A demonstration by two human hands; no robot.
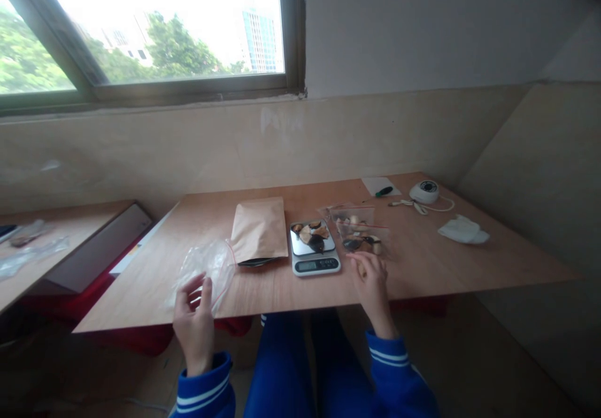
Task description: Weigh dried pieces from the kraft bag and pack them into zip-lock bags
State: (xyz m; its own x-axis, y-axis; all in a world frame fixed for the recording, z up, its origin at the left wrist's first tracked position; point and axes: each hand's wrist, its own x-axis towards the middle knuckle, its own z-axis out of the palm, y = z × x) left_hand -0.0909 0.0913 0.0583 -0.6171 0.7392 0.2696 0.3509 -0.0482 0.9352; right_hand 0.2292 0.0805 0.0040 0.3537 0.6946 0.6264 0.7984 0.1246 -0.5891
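Note:
My left hand [195,321] is half curled over the near edge of a clear plastic zip bag [218,268], thumb and fingers apart, with nothing visible between them. My right hand [373,283] is closed, right of the scale, around a small tan piece [362,270]; its exact kind is unclear. A white digital kitchen scale [317,266] carries a heap of dried brown and black pieces [312,236] that look like dried mushroom. Just beyond my right hand lie clear zip bags [382,235] with similar dark and pale pieces inside.
A brown kraft pouch [260,230] lies left of the scale. Farther right on the wooden table [451,268] are a screwdriver [384,191] on white paper, a white dome camera [424,193] with cables, and a crumpled white bag [464,230]. Another table [61,230] stands left.

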